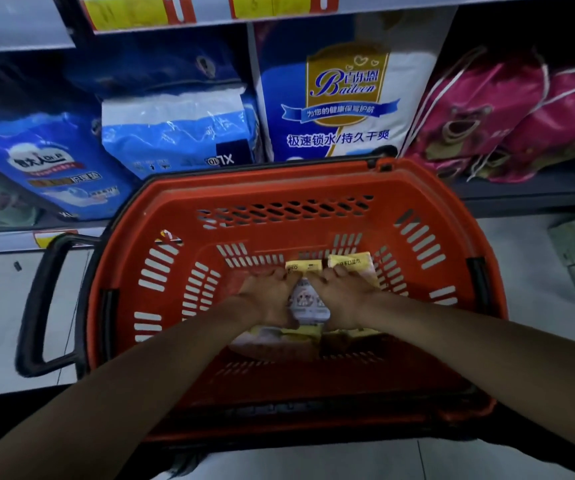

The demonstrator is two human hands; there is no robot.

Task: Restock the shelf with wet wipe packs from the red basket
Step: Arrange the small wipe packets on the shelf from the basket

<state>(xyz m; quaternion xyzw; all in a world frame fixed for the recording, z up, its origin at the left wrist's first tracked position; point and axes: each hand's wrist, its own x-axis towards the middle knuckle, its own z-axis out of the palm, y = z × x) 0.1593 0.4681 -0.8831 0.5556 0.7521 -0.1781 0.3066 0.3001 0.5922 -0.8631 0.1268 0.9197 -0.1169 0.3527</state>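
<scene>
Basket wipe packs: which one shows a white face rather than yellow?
The pack lying between the left hand and right hand: white front with a cartoon print. The other packs around it show yellow.

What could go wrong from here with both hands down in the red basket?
The left hand and right hand clamp several wet wipe packs between them; the yellow-edged pack at the fingertips looks loose and may drop on lifting. The shelf behind is crowded with large blue packs, so a free slot may be hard to find.

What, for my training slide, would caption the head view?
Left hand and right hand grip wet wipe packs inside the red basket.
</scene>
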